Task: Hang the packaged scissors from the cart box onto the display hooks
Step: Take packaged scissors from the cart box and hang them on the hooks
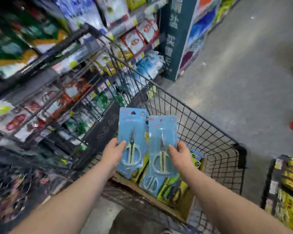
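My left hand (112, 153) grips a blue scissors pack (131, 125) by its lower left edge, thumb across the front. My right hand (180, 155) holds a second blue scissors pack (161, 132) the same way at its lower right. Both packs stand upright, side by side, above the cardboard box (152, 198) in the wire cart (210, 137). More blue and yellow-green packs (169, 188) lie in the box. The display with hanging goods (41, 115) is at the left, blurred; I cannot make out the hooks.
Shelves of packaged goods (139, 39) run along the left and back. A dark sign pillar (174, 39) stands beyond the cart. Grey concrete floor (243, 81) lies to the right. A low rack with yellow packs (287, 191) is at the right edge.
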